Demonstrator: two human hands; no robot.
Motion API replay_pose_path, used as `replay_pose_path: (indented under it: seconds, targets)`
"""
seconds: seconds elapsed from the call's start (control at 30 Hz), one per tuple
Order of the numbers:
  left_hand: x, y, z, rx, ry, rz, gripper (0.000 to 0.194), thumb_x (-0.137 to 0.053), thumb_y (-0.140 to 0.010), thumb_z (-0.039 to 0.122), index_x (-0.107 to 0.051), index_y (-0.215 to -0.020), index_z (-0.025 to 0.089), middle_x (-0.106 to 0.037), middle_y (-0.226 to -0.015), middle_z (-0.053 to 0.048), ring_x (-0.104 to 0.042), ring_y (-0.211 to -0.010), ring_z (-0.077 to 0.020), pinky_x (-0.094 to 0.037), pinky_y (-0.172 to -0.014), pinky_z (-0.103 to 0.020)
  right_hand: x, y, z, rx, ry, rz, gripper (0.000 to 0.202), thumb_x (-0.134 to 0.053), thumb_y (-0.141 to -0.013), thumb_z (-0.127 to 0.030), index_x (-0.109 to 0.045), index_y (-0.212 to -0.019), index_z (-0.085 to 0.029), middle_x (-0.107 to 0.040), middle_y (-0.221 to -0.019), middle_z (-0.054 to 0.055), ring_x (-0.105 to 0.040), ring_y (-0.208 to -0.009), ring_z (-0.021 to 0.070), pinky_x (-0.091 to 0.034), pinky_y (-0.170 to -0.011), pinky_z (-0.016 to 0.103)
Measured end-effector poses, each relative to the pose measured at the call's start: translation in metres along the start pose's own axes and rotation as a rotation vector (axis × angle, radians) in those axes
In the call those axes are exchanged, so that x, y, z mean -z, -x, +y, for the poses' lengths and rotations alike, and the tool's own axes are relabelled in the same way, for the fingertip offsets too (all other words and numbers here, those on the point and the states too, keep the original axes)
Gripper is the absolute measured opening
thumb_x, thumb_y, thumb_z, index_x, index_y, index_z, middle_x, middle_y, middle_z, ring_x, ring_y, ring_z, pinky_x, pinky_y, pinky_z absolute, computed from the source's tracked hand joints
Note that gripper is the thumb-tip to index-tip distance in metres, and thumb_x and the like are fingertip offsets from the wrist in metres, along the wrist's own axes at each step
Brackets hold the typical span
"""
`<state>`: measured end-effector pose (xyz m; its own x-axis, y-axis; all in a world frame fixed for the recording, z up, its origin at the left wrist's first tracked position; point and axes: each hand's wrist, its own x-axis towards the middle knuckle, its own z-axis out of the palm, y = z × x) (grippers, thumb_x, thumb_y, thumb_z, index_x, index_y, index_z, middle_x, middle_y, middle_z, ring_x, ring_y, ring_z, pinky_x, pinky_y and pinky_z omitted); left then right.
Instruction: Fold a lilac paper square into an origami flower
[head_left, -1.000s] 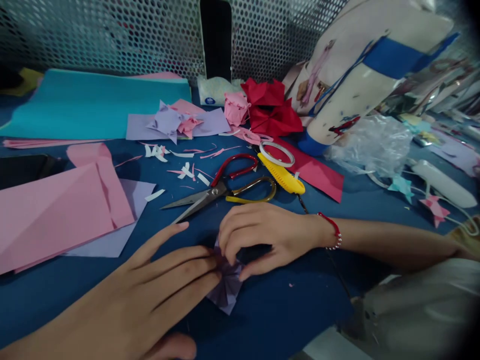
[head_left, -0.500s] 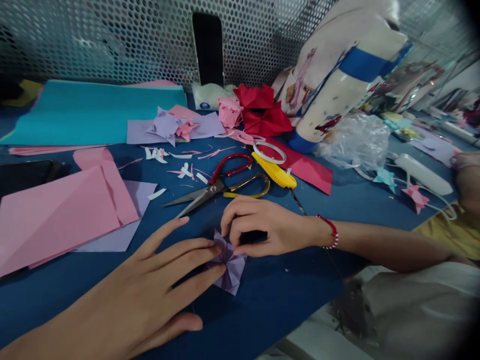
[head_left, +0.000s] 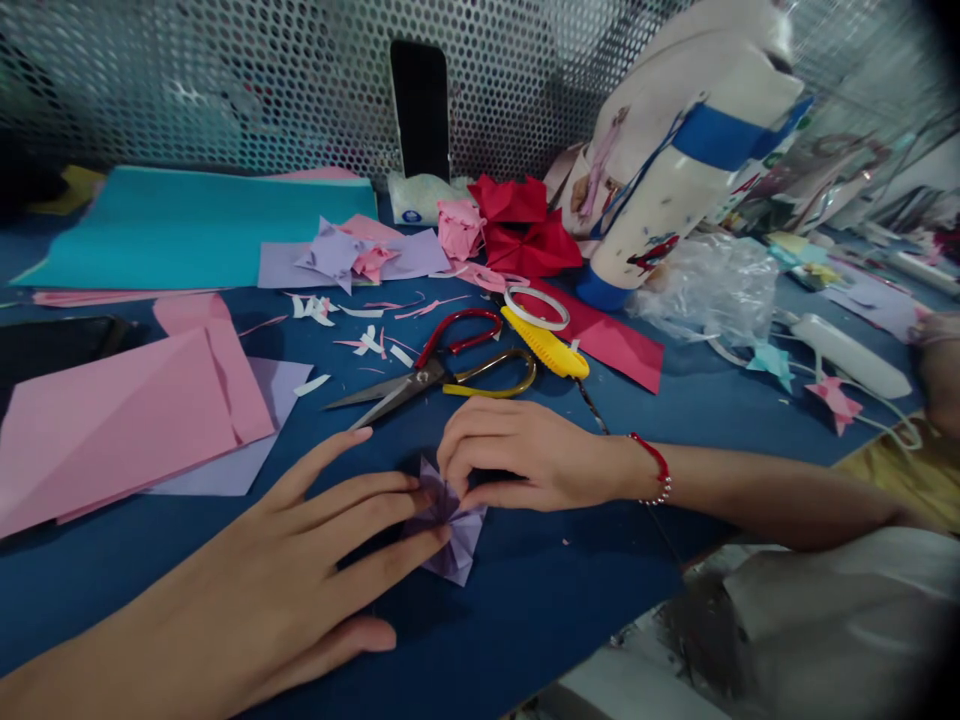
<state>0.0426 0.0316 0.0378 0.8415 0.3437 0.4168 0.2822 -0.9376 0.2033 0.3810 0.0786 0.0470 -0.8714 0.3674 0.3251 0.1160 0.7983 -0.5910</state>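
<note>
A small folded purple paper (head_left: 461,545) with several points lies on the blue table. My left hand (head_left: 300,565) is spread palm down, its fingertips resting on the left side of the paper. My right hand (head_left: 525,455), with a red beaded bracelet (head_left: 654,470), pinches the paper's upper right part between thumb and fingers. Just beyond my hands lie scissors (head_left: 427,375) with red and yellow-brown handles, blades slightly apart. A yellow cutter (head_left: 544,343) and a white ring (head_left: 536,307) are behind the right hand.
Pink sheets (head_left: 120,415) lie at left, teal paper (head_left: 202,225) behind. Paper scraps (head_left: 367,340) surround the scissors' tips. A phone (head_left: 420,110) stands at the back near red folded paper (head_left: 532,240), a bottle (head_left: 660,210) and a plastic bag (head_left: 709,285). Another person's arm (head_left: 941,370) shows at right.
My right hand's fingers have drawn closer together on the purple paper. The view has shifted slightly; my left hand still rests spread on the paper.
</note>
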Motion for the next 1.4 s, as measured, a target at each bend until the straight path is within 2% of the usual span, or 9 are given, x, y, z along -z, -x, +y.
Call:
replay_pose_path:
  seconds: [0.2,0.33,0.57,0.73,0.8,1.0,1.17,1.3,1.4]
  targets:
    - [0.007,0.001,-0.006,-0.104,-0.080,-0.059,0.049,-0.043,-0.141,0.046,-0.081,-0.171,0.037,-0.090,-0.152,0.003,-0.080,-0.153,-0.0184,0.002,-0.168,-0.039,0.000,0.001,0.002,-0.048,-0.002,-0.035,0.037,-0.064,-0.139,-0.053,-0.077,-0.123,-0.023,-0.084,-0.129,0.012,-0.073,-0.128,0.0255,-0.061,-0.120,0.042]
    - [0.007,0.004,-0.003,-0.061,-0.094,-0.054,0.053,-0.038,-0.141,0.048,-0.079,-0.173,0.039,-0.089,-0.155,0.001,-0.079,-0.157,-0.0212,-0.001,-0.170,-0.047,-0.002,0.002,0.005,-0.040,0.008,-0.021,0.035,-0.066,-0.139,-0.051,-0.077,-0.122,-0.023,-0.084,-0.131,0.011,-0.073,-0.130,0.0249,-0.060,-0.122,0.043]
    - [0.015,0.000,-0.013,-0.136,-0.093,-0.140,0.054,-0.060,-0.136,0.060,-0.072,-0.182,0.034,-0.090,-0.161,0.002,-0.081,-0.155,-0.0194,0.010,-0.166,-0.037,-0.002,0.003,0.006,-0.006,-0.022,0.018,0.034,-0.066,-0.139,-0.049,-0.076,-0.121,-0.023,-0.083,-0.132,0.011,-0.072,-0.127,0.0234,-0.061,-0.121,0.041]
    - [0.017,-0.003,-0.013,-0.115,-0.066,-0.141,0.056,-0.062,-0.135,0.062,-0.071,-0.182,0.033,-0.089,-0.162,0.002,-0.080,-0.154,-0.0181,0.010,-0.166,-0.034,-0.003,0.003,0.007,-0.004,-0.046,0.036,0.030,-0.070,-0.138,-0.046,-0.076,-0.120,-0.023,-0.083,-0.131,0.010,-0.074,-0.127,0.0233,-0.061,-0.120,0.041]
    - [0.016,-0.001,-0.011,-0.083,-0.038,-0.150,0.059,-0.065,-0.135,0.063,-0.069,-0.185,0.033,-0.087,-0.163,0.001,-0.079,-0.155,-0.0176,0.006,-0.166,-0.034,-0.003,0.003,0.007,-0.005,-0.049,0.035,0.027,-0.072,-0.137,-0.044,-0.076,-0.120,-0.023,-0.083,-0.132,0.009,-0.074,-0.126,0.0232,-0.060,-0.119,0.041]
    - [0.014,0.007,-0.009,-0.014,0.034,-0.201,0.066,-0.071,-0.131,0.068,-0.064,-0.189,0.036,-0.085,-0.164,-0.003,-0.077,-0.158,-0.0225,-0.014,-0.169,-0.046,-0.003,0.004,0.007,0.023,-0.021,0.113,0.027,-0.073,-0.136,-0.044,-0.076,-0.119,-0.024,-0.083,-0.127,0.008,-0.073,-0.118,0.0222,-0.057,-0.117,0.040]
    - [0.014,0.010,-0.006,-0.064,-0.049,-0.192,0.077,-0.078,-0.127,0.070,-0.063,-0.192,0.030,-0.084,-0.167,-0.006,-0.076,-0.160,-0.0258,-0.006,-0.170,-0.048,-0.003,0.005,0.007,0.057,0.050,0.147,0.036,-0.074,-0.136,-0.044,-0.077,-0.107,-0.023,-0.080,-0.119,0.007,-0.068,-0.108,0.0217,-0.055,-0.106,0.038]
    - [0.014,0.005,-0.006,-0.097,-0.091,-0.160,0.068,-0.072,-0.131,0.066,-0.069,-0.186,0.026,-0.084,-0.167,-0.006,-0.077,-0.158,-0.0240,0.010,-0.167,-0.044,-0.001,0.007,0.006,0.041,0.125,0.143,0.034,-0.072,-0.137,-0.038,-0.082,-0.108,-0.022,-0.077,-0.112,0.006,-0.064,-0.102,0.0212,-0.053,-0.098,0.037]
    - [0.013,0.000,-0.005,-0.091,-0.107,-0.152,0.063,-0.063,-0.135,0.065,-0.071,-0.183,0.025,-0.084,-0.165,-0.004,-0.076,-0.155,-0.0224,0.012,-0.166,-0.043,-0.001,0.006,0.005,0.025,0.114,0.158,0.035,-0.073,-0.137,-0.040,-0.084,-0.109,-0.021,-0.074,-0.106,0.004,-0.062,-0.098,0.0205,-0.051,-0.092,0.035]
